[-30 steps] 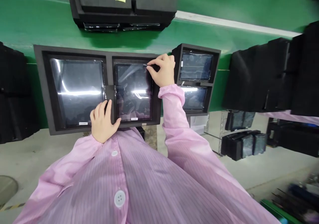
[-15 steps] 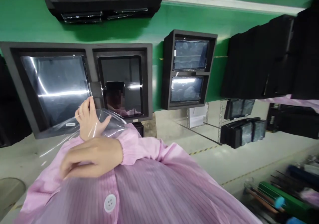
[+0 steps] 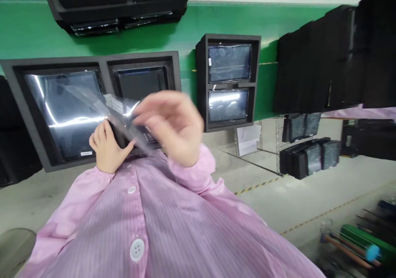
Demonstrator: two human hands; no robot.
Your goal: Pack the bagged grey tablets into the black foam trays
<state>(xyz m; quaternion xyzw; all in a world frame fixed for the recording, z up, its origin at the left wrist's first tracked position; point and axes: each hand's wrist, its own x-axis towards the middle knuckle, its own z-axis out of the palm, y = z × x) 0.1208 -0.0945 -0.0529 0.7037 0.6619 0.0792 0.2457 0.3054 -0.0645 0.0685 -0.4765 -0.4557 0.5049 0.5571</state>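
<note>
A black foam tray (image 3: 103,76) with two compartments lies before me. In its left compartment is a flat screen panel (image 3: 72,104) with a small white label. A second dark screen panel (image 3: 142,84) sits in the right compartment, partly hidden by my right hand. My left hand (image 3: 109,148) rests at the tray's near side by the divider, fingers and thumb apart. Above the tray, my right hand (image 3: 173,125) is blurred by motion, its fingers pinched on a clear plastic film (image 3: 114,104). The film stretches over the divider, close to my left thumb.
On the green table (image 3: 185,18) a smaller black tray (image 3: 202,80) holds two film-covered panels. Stacked black trays (image 3: 114,5) stand at the back and more dark trays (image 3: 312,67) at right. Below the table edge, a rack (image 3: 277,146) and boxed panels (image 3: 306,158) show.
My right hand has swung from in front of my chest up and right over the tray. The clear film has lifted from around my left hand. My left hand stays by the divider.
</note>
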